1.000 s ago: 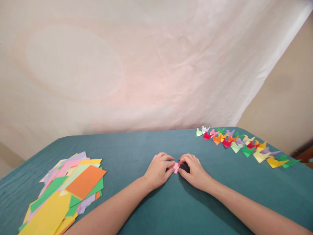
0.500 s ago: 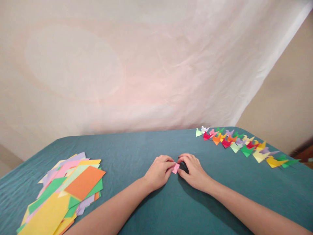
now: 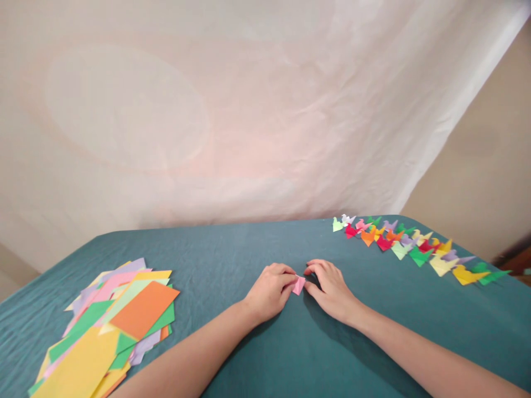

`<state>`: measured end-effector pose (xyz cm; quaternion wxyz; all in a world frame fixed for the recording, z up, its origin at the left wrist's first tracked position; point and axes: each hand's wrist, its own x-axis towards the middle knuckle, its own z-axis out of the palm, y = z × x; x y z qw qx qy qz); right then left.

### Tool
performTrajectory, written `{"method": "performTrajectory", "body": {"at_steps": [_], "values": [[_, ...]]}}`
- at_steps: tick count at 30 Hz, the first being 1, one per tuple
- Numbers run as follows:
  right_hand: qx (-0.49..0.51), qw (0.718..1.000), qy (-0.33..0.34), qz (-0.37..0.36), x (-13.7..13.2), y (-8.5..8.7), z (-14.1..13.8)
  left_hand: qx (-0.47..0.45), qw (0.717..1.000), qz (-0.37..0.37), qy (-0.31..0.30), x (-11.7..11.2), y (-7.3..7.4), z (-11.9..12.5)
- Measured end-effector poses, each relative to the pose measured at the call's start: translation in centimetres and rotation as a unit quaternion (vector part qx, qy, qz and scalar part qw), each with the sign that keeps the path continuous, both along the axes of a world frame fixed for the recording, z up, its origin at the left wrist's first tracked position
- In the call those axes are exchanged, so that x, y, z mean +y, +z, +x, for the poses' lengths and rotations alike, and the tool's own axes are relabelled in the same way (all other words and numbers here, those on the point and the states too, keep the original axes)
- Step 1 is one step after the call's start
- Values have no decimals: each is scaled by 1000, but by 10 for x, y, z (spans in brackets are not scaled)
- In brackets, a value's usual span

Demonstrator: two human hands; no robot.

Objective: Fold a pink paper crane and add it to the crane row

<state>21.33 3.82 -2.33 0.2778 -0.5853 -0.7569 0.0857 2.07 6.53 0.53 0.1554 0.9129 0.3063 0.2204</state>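
Head view: both hands on small pink fold

Left hand (image 3: 271, 288) and right hand (image 3: 332, 287) meet mid-table, fingers curled, tips pinching the folded pink paper (image 3: 298, 285) from either side. Paper sits low over the teal tablecloth (image 3: 257, 243); contact unclear. Loose coloured sheets (image 3: 112, 320) lie far left, folded paper figures (image 3: 415, 246) far right.
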Motion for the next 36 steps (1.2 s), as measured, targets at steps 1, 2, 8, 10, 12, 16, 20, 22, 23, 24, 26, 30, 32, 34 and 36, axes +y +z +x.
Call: {"method": "performTrajectory", "body": {"at_steps": [1,2,8,10,12,16,20,22,23,24,26,30,32,34,36], "values": [[0,1000,-1,0,0,0,0,1,1000,0,0,0,0,0],[-1,1000,-2,-1,1,-1,0,2,1000,0,1,0,0,0],[-8,1000,-4,1,2,-2,0,5,1000,1,2,0,0,0],[-10,1000,-4,3,2,-2,0,4,1000,2,2,0,0,-1],[-10,1000,-3,2,2,-2,0,4,1000,3,2,0,0,-1],[-8,1000,-5,-1,1,-1,0,2,1000,6,5,0,-1,0],[-11,1000,-6,-2,1,-1,-1,1,1000,6,5,0,-2,0],[-13,1000,-6,-2,2,-2,-1,3,1000,6,5,1,-2,-1],[-14,1000,-6,-3,2,-2,0,4,1000,6,4,1,-2,-1],[-13,1000,-6,-3,2,-2,0,5,1000,6,3,1,-1,-1],[-11,1000,-6,-3,2,-3,0,7,1000,6,1,1,-1,-1],[-9,1000,-8,-3,2,-3,0,5,1000,8,3,1,-1,0],[-11,1000,-7,-5,2,-2,-1,9,1000,8,2,1,-2,0],[-13,1000,-7,-6,2,-1,-1,12,1000,8,-1,2,-2,-1],[-14,1000,-8,-8,1,0,-1,13,1000,8,-3,2,-3,-1]]}}
